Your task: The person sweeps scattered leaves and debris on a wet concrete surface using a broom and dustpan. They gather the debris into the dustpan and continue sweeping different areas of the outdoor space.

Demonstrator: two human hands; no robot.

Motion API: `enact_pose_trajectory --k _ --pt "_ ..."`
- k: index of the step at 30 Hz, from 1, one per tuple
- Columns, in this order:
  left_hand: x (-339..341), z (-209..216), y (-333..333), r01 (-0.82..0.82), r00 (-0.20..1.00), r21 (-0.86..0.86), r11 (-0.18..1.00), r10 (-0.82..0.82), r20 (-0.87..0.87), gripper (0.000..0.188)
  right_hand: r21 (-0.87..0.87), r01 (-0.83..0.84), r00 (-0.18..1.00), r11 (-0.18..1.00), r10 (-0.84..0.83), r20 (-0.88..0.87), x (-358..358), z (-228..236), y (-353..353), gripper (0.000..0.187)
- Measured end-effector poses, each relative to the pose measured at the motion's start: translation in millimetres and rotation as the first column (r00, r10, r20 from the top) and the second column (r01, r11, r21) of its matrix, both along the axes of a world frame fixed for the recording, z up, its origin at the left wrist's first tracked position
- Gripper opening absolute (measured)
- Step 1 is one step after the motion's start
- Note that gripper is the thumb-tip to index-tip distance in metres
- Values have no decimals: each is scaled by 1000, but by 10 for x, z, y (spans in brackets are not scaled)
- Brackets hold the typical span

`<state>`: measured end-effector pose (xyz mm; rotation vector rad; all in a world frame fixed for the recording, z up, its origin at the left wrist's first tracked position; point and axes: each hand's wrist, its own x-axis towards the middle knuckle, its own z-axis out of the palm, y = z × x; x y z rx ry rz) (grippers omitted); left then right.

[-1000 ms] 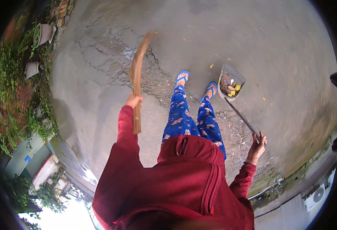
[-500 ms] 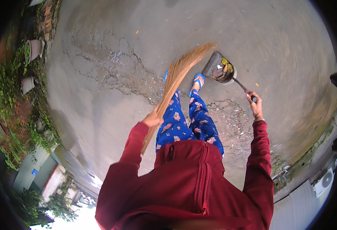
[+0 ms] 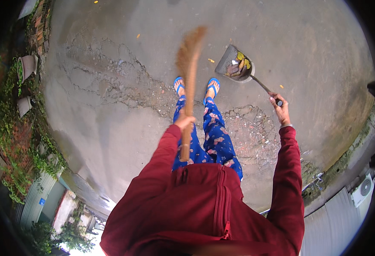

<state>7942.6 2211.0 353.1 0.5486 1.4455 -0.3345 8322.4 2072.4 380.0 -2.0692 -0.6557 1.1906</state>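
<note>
My left hand [image 3: 184, 120] is closed round the handle of a brown straw broom [image 3: 190, 81]. The broom's bristle end is smeared by motion and fans out beyond my feet; its butt end points back toward my waist. In my right hand [image 3: 280, 106], the dark handle of a grey dustpan [image 3: 226, 59] is gripped near its end. Yellow and brown leaves [image 3: 240, 64] and a small white scrap lie in the pan. A yellow leaf [image 3: 211, 60] is on the ground between the broom and the dustpan.
I stand in blue flip-flops [image 3: 212, 88] on wet, cracked concrete [image 3: 110, 64]. Loose gravel [image 3: 249, 132] lies right of my legs. Along the left edge are plant pots [image 3: 26, 68] and greenery [image 3: 4, 102]. An air-conditioner unit [image 3: 362, 190] is at the lower right.
The broom has swung from pointing up-right near the dustpan to nearly straight ahead, its bristles moving left. A yellow leaf now shows beside the dustpan. The dustpan has shifted slightly left in view.
</note>
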Motion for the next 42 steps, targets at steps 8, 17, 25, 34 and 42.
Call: enact_pose_trajectory --k 8,17,25,34,42 --pt "-329 766 219 1 946 -292 957 94 312 61 71 68 997 995 -70 27 -36 31 -14 22" --pt "178 580 1914 332 921 336 882 -379 85 73 102 433 900 896 -422 -112 -114 -50 -390 23" --pt "847 -426 1107 810 570 307 499 -793 -215 85 102 524 851 845 -515 -105 -236 -280 -446 20" --pt "-46 1157 757 481 859 167 860 -501 104 88 193 557 831 808 -539 -140 -264 -365 -335 19" --pt "-1209 747 738 -185 969 272 944 222 -111 41 173 226 973 959 -232 12 -294 -490 75 21"
